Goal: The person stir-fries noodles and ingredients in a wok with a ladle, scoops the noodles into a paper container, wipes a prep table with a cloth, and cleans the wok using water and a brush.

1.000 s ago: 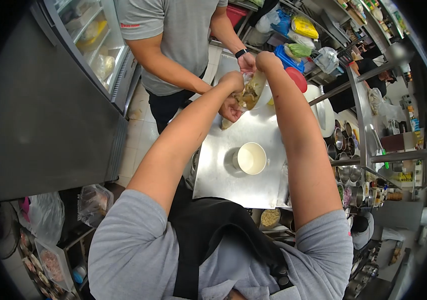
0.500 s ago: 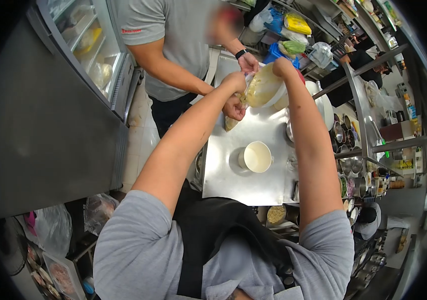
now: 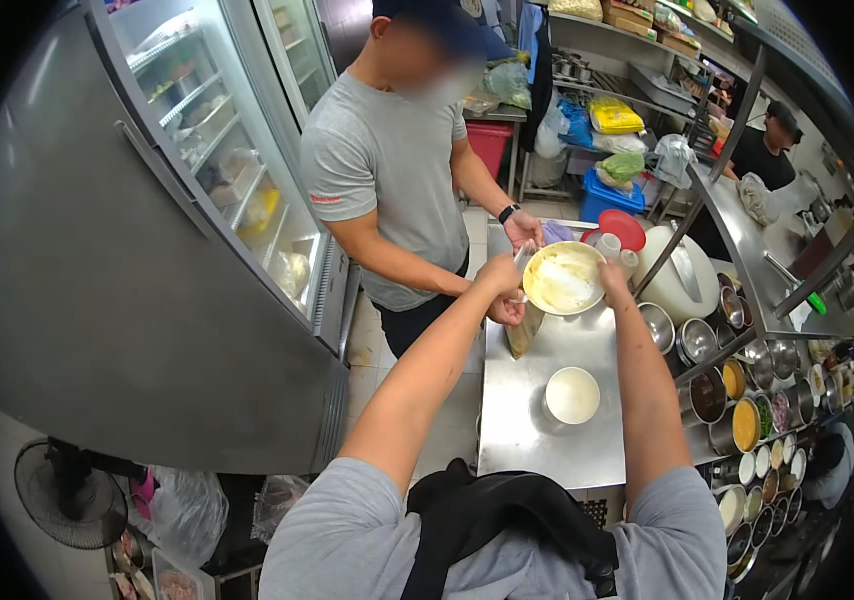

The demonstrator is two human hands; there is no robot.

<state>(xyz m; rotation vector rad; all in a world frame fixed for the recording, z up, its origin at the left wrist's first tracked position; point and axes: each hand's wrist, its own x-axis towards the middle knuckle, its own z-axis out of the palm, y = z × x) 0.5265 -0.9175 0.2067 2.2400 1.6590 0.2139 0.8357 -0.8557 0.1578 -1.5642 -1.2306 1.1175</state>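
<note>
My right hand [image 3: 615,282] grips the right rim of a white tub [image 3: 564,282], whose inside is smeared with a creamy yellow mixture. My left hand [image 3: 498,275] is closed at the tub's left side, on the edge of a clear plastic bag [image 3: 524,338]; its fingertips are partly hidden. The bag hangs below with something yellowish-brown in its tip. A co-worker's two hands are at the bag too, one above and one below my left hand. A second white tub [image 3: 572,396] stands upright on the steel table, nearer to me, with nothing visible inside.
The steel table [image 3: 512,440] lies in front of me. A co-worker in a grey shirt [image 3: 397,170] stands at its left, beside a glass-door fridge [image 3: 217,130]. A red lid [image 3: 622,230], a large white container [image 3: 675,275] and metal bowls [image 3: 697,340] line the right side.
The tub has gone from steeply tipped toward the bag to showing its open inside toward me. My view has lifted, bringing the co-worker's upper body into sight.
</note>
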